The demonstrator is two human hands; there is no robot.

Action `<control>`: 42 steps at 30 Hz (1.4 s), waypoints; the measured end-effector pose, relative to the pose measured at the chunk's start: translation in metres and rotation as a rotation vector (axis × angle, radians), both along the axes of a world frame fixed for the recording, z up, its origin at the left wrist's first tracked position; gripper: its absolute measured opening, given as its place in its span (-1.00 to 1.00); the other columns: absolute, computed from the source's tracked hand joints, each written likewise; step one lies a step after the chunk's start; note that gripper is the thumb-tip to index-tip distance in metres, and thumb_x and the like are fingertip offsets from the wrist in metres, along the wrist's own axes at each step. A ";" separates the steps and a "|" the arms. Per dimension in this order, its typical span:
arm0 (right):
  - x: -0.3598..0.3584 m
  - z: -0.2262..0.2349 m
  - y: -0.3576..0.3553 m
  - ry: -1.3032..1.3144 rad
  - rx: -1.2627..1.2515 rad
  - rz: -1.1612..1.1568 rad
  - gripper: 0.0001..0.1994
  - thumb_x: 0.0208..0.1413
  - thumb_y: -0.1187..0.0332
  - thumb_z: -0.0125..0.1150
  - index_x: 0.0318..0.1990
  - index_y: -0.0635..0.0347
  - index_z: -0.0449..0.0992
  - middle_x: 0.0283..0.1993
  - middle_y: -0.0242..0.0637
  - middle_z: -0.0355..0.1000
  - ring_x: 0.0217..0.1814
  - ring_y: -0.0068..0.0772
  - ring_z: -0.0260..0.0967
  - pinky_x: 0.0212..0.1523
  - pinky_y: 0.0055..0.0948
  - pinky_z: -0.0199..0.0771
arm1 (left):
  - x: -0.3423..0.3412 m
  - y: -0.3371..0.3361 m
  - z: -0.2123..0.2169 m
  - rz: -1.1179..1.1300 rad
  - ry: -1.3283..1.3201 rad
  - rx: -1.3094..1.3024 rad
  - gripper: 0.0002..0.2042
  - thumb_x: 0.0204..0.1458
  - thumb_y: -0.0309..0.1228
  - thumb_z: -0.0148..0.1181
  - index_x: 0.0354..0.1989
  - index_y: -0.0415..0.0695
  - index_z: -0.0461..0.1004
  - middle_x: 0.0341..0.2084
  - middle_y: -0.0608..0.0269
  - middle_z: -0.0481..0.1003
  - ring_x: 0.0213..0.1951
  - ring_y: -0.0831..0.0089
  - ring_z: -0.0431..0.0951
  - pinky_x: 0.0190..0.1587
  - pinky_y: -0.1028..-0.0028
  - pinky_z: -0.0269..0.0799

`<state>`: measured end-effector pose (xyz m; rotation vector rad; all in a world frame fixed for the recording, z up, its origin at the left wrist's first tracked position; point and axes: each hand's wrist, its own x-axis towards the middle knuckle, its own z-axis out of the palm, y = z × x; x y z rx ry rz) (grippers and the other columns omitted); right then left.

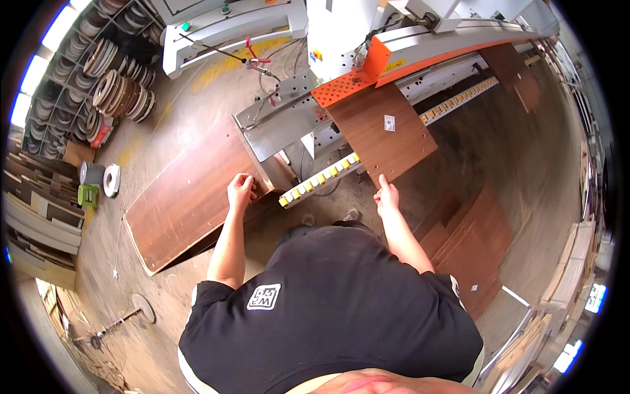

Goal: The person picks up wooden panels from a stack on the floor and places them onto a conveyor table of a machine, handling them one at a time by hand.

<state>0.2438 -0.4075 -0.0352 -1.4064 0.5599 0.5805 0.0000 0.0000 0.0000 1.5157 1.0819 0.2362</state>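
A brown wood-grain board point(380, 134) with a white label and small drilled holes lies on the machine's feed side, partly under an orange guard point(348, 88). My right hand point(387, 196) is at its near edge, the thumb on top and the other fingers curled at the edge. My left hand point(241, 190) is curled closed, with nothing visible in it. It is over the near right end of a long brown panel point(190, 190), which tops a stack to the left. Between my hands runs a rail of yellow and white rollers point(321, 182).
The edge-banding machine point(453, 39) stretches away to the right, with another brown board point(505, 69) farther along it. More brown panels point(476, 236) lie low to the right. Reels of edging point(118, 95) fill a rack at the left, near a green container point(88, 196).
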 end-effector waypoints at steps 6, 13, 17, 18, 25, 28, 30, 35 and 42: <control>-0.005 0.013 -0.026 -0.173 0.070 -0.087 -0.77 0.25 0.12 0.26 -0.20 0.05 0.48 -0.48 -0.51 0.35 -0.54 -0.69 0.27 -0.53 -0.63 0.33 | 0.003 -0.008 0.001 -0.006 -0.100 -0.050 -0.85 0.21 -0.36 0.13 -0.22 -0.18 0.50 -0.57 0.30 0.50 -0.67 0.59 0.47 -0.66 0.59 0.32; -0.138 -0.021 -0.111 -0.184 -0.441 0.319 -0.72 0.27 0.14 0.18 -0.08 0.15 0.55 -0.38 -0.42 0.53 -0.47 -0.63 0.39 -0.43 -0.51 0.42 | 0.019 -0.136 -0.001 -0.579 -0.184 -0.385 -0.87 0.26 -0.40 0.11 -0.24 -0.20 0.50 -0.51 0.33 0.50 -0.51 0.60 0.49 -0.42 0.56 0.43; -0.288 -0.033 -0.197 0.139 -0.561 0.355 -0.67 0.22 0.10 0.21 -0.21 0.22 0.61 -0.35 -0.33 0.59 -0.41 -0.47 0.50 -0.31 -0.43 0.51 | 0.008 -0.216 -0.015 -1.213 -0.025 -0.340 -0.82 0.23 -0.36 0.15 -0.17 -0.24 0.52 -0.46 0.30 0.55 -0.41 0.61 0.53 -0.32 0.54 0.46; -0.326 -0.048 -0.216 0.181 -0.547 0.228 -0.66 0.20 0.08 0.21 -0.25 0.22 0.61 -0.35 -0.28 0.60 -0.39 -0.39 0.53 -0.28 -0.40 0.53 | 0.010 -0.228 -0.011 -1.337 -0.011 -0.287 -0.81 0.23 -0.35 0.16 -0.17 -0.24 0.53 -0.45 0.30 0.56 -0.41 0.61 0.53 -0.32 0.53 0.47; -0.502 -0.085 -0.235 0.314 -0.340 -0.708 -0.64 0.20 0.07 0.10 -0.29 0.21 0.61 -0.42 -0.26 0.57 -0.43 -0.36 0.50 -0.39 -0.35 0.47 | 0.042 -0.264 -0.015 -1.727 0.047 -0.046 -0.80 0.22 -0.34 0.16 -0.16 -0.22 0.55 -0.46 0.30 0.60 -0.39 0.60 0.56 -0.27 0.52 0.50; -0.567 -0.102 -0.215 0.454 -0.434 -0.707 -0.65 0.19 0.08 0.08 -0.31 0.17 0.63 -0.39 -0.24 0.59 -0.44 -0.35 0.51 -0.39 -0.35 0.48 | 0.043 -0.289 -0.002 -1.825 0.128 0.042 -0.80 0.22 -0.33 0.16 -0.18 -0.23 0.55 -0.44 0.27 0.61 -0.36 0.61 0.59 -0.26 0.53 0.52; -0.604 -0.157 -0.206 0.548 -0.601 -0.490 -0.65 0.18 0.06 0.08 -0.33 0.14 0.64 -0.36 -0.22 0.61 -0.44 -0.32 0.53 -0.39 -0.31 0.49 | 0.046 -0.321 0.009 -1.873 0.204 0.134 -0.80 0.22 -0.33 0.17 -0.20 -0.23 0.55 -0.42 0.24 0.62 -0.35 0.59 0.61 -0.25 0.52 0.54; -0.619 -0.170 -0.242 0.359 -0.621 -0.287 -0.62 0.17 0.02 0.06 -0.35 0.12 0.65 -0.41 -0.17 0.59 -0.40 -0.22 0.55 -0.33 -0.21 0.51 | 0.046 -0.398 0.000 -1.897 0.307 0.074 -0.81 0.22 -0.34 0.15 -0.21 -0.24 0.53 -0.38 0.22 0.61 -0.35 0.54 0.62 -0.24 0.50 0.56; -0.579 -0.104 -0.383 0.455 -0.583 -0.843 -0.62 0.17 0.03 0.15 -0.39 0.19 0.63 -0.47 -0.21 0.58 -0.40 -0.31 0.55 -0.35 -0.33 0.50 | 0.022 -0.496 -0.007 -2.053 0.402 0.108 -0.81 0.25 -0.34 0.11 -0.17 -0.23 0.50 -0.40 0.23 0.58 -0.36 0.50 0.61 -0.22 0.49 0.56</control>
